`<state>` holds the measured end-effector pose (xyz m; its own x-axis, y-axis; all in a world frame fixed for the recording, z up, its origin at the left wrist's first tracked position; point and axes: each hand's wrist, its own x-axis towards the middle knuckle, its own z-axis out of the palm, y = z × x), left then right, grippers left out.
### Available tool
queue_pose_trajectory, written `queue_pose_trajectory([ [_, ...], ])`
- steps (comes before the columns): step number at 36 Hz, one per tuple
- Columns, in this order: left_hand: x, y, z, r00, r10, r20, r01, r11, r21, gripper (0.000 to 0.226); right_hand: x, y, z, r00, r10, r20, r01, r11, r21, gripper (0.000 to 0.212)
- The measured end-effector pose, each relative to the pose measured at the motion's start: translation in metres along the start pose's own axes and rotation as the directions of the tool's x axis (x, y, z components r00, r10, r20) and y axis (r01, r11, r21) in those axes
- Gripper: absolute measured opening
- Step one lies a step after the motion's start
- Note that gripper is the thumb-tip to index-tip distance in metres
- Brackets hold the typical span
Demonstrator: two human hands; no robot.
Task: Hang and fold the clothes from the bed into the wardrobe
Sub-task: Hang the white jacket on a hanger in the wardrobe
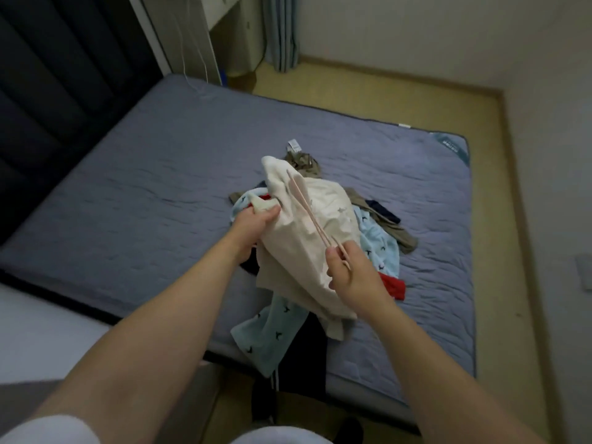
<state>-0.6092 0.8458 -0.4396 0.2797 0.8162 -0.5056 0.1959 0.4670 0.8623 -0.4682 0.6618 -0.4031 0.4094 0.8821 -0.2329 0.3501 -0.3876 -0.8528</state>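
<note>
Hanging step, midway: grips a bunched edge of the cream garment (320, 229) in the left hand (253, 222) and pinches the pale pink hanger (307, 208) near its lower end in the right hand (352, 274). Holds both raised just over the heap on the blue-grey mattress (160, 161), hands apart with the cloth slung between. Lays the hanger slantwise across the cloth; cannot tell whether either hanger arm is inside yet.

To do it well: find the neck opening first and spread it with the left thumb. Feed in one hanger arm, then ease the other shoulder over, not forcing the collar. Keep the garment lifted off the light blue printed piece (378, 248) and the red piece (392, 285) to avoid dragging either along. Expect slipping on so thin a hanger, so level both shoulders before turning toward the wardrobe, out of view here.
</note>
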Motion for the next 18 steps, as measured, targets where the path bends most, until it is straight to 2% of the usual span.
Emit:
queue_pose_trajectory([
  [2,-0.016,0.021,0.010,0.996,0.087,-0.023,-0.086,0.994,0.073,0.033,-0.012,0.001,-0.019,0.999,-0.027,-0.021,0.027,1.000,0.004,0.031],
  [5,-0.034,0.050,0.025,0.977,0.187,-0.103,-0.155,0.953,0.259,0.054,-0.027,0.002,-0.042,0.997,-0.052,-0.054,0.054,0.998,0.026,0.036],
  [6,-0.041,0.058,0.030,0.971,0.215,-0.101,-0.177,0.940,0.293,0.053,-0.031,0.003,-0.049,0.996,-0.061,-0.062,0.063,0.997,0.036,0.041],
  [9,-0.063,0.081,0.044,0.959,0.280,-0.050,-0.245,0.903,0.353,0.036,-0.043,0.004,-0.066,0.990,-0.101,-0.094,0.106,0.993,0.045,0.048],
  [11,-0.076,0.096,0.053,0.937,0.347,0.030,-0.322,0.830,0.456,0.031,-0.051,0.004,-0.076,0.982,-0.141,-0.129,0.145,0.989,0.027,0.046],
  [13,-0.085,0.113,0.062,0.888,0.441,0.132,-0.431,0.698,0.571,0.036,-0.057,-0.001,-0.085,0.976,-0.158,-0.153,0.165,0.986,0.031,0.041],
  [15,-0.096,0.136,0.072,0.802,0.545,0.245,-0.553,0.519,0.652,0.034,-0.064,-0.007,-0.094,0.969,-0.169,-0.183,0.182,0.982,0.057,0.035],
  [18,-0.122,0.179,0.090,0.544,0.717,0.437,-0.701,0.102,0.706,0.017,-0.074,-0.023,-0.109,0.946,-0.159,-0.282,0.190,0.978,0.086,0.030],
])
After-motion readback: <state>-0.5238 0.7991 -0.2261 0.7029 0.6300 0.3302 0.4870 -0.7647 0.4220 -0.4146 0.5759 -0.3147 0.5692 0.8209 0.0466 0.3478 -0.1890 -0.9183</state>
